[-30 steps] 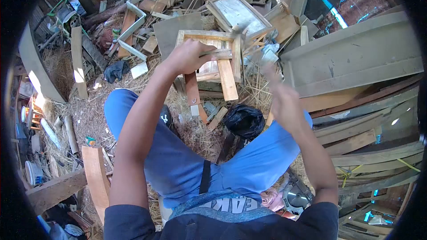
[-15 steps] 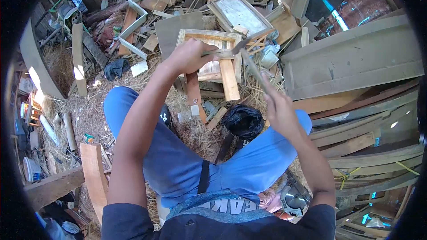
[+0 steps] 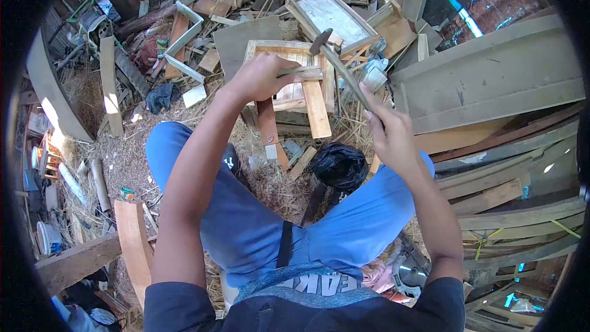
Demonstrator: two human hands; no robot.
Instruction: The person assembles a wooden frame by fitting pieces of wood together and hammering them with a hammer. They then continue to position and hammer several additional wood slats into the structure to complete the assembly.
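Note:
My left hand is closed on a short wooden strip, which lies across the upper end of a light wooden board. Behind and beneath them is a shallow wooden frame with a slatted inside. My right hand grips the handle of a hammer. The hammer's dark head is above the strip, apart from it. A reddish-brown board extends toward me below my left hand.
A black plastic bag lies between my knees. A framed panel rests on scrap wood at the back. Large boards and stacked planks line the right side. A circular saw sits by my right hip. Straw litters the ground.
The hammer's head has risen away from the right end of the wooden strip. My right hand has shifted slightly right. My left hand keeps its hold in nearly the same place.

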